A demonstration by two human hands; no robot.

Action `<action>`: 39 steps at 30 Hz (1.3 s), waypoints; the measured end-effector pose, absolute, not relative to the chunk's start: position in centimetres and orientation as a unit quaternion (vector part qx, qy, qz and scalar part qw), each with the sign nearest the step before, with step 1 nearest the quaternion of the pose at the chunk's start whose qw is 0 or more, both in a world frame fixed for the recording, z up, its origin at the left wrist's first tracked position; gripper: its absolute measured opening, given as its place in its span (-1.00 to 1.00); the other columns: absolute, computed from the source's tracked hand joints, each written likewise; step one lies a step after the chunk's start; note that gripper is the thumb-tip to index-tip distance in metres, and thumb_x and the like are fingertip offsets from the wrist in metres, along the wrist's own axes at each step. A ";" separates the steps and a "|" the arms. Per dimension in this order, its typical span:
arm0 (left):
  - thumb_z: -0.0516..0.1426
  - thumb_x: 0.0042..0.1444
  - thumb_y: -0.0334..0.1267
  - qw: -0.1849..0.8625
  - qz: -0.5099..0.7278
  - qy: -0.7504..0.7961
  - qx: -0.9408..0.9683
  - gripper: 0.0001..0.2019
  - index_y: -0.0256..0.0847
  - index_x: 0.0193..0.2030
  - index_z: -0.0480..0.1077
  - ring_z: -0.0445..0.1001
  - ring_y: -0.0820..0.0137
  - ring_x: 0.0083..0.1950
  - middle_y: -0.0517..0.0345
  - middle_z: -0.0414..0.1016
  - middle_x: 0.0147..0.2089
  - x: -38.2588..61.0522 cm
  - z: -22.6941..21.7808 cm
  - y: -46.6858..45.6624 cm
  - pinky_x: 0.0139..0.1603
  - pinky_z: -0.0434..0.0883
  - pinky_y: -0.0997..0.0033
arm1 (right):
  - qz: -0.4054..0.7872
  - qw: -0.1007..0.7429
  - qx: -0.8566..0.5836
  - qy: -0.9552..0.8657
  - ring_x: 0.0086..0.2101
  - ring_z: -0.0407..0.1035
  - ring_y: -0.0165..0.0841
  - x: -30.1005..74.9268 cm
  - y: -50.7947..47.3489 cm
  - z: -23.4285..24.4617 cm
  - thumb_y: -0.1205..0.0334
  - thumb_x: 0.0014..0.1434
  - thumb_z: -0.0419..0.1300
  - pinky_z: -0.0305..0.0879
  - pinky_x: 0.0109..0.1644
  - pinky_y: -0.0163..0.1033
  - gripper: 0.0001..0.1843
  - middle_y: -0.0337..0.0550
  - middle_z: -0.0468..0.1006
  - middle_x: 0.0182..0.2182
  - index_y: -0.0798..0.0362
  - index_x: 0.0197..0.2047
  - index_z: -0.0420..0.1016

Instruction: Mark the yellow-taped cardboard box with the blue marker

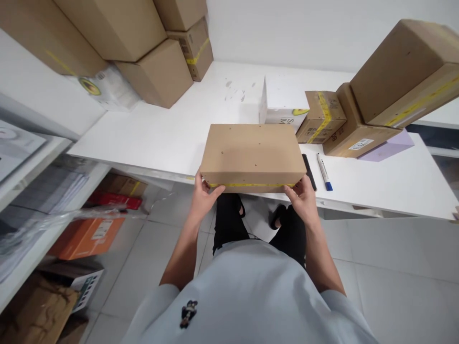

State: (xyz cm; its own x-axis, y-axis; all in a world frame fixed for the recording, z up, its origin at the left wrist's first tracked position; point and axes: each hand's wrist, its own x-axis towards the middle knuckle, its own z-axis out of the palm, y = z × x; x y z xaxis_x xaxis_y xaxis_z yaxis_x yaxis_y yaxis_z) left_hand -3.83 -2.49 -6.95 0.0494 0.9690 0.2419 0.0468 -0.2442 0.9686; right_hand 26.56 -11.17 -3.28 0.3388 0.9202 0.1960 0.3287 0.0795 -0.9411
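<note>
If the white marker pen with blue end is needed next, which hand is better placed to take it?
Probably the right hand: it holds the brown cardboard box at its right end, nearer the marker pen. The left hand holds the opposite end, farther away.

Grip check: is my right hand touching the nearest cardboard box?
Touching: the head view shows your right hand holding the cardboard box, thumb against its taped side.

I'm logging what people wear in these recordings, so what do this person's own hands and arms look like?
The left hand and right hand are bare, with nothing visible worn on the wrists or forearms. The short sleeves look plain pale blue-grey, matching the shirt.
</note>
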 end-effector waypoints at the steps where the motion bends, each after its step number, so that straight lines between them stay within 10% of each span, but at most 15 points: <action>1: 0.40 -0.07 0.03 0.424 0.527 0.453 0.581 -0.27 -0.08 0.19 0.22 0.49 0.25 0.13 -0.04 0.39 0.16 -3.7 -7.4 -2.6 0.11 0.51 0.20 | 0.272 0.537 -0.620 -0.502 0.03 0.46 -0.23 26.7 -11.2 -4.0 0.00 0.17 0.31 0.50 0.15 0.05 -0.43 -0.08 0.39 0.06 -0.16 0.22 0.34; 11: 0.35 0.00 0.07 0.364 0.503 0.523 0.584 -0.30 -0.15 0.20 0.24 0.48 0.13 0.21 -0.17 0.42 0.17 -2.8 -8.6 -2.7 0.22 0.45 -0.03 | 0.173 0.517 -0.677 -0.495 -0.09 0.47 -0.24 26.0 -11.2 -6.2 -0.03 0.22 0.23 0.52 0.06 0.05 -0.54 -0.06 0.47 -0.09 -0.01 0.12 0.42; 18: 0.38 -0.02 0.05 0.371 0.505 0.480 0.614 0.08 0.14 0.49 -0.21 0.29 0.14 0.41 -0.19 -0.04 0.52 -3.6 -4.5 -3.7 0.34 0.36 0.03 | 0.173 0.501 -0.629 -0.568 0.13 0.43 -0.12 27.1 -11.9 -2.9 -0.02 0.15 0.33 0.50 0.13 0.13 0.05 0.14 0.13 0.38 -0.22 0.51 -0.22; 27: 0.30 0.13 -0.05 0.233 0.408 0.535 0.702 -0.57 0.11 0.15 0.46 0.16 0.09 0.46 -0.01 0.09 0.39 -3.4 -0.3 -4.3 0.28 0.42 0.10 | 0.067 0.389 -0.646 -0.653 0.22 0.34 -0.10 26.4 -12.0 0.4 0.17 0.28 0.21 0.44 0.23 0.12 -0.45 -0.02 0.29 0.27 -0.24 0.32 0.30; 39: 0.29 0.13 -0.04 0.190 0.446 0.528 0.697 -0.64 0.05 0.07 0.50 0.23 0.12 0.41 -0.01 0.24 0.27 -2.6 -1.3 -3.9 0.33 0.37 0.06 | 0.084 0.398 -0.659 -0.632 0.15 0.39 -0.12 25.9 -11.7 1.2 0.20 0.24 0.22 0.52 0.12 0.08 -0.50 -0.04 0.33 0.22 -0.24 0.24 0.36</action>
State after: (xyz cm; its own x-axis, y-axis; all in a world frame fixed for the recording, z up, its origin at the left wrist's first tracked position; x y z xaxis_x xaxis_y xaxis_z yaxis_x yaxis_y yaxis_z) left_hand -2.60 -3.91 -1.28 0.0448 0.9059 0.4211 0.5678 -0.3699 0.7354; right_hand 25.88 -11.67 1.22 0.1859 0.9004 0.3934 0.7667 0.1175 -0.6312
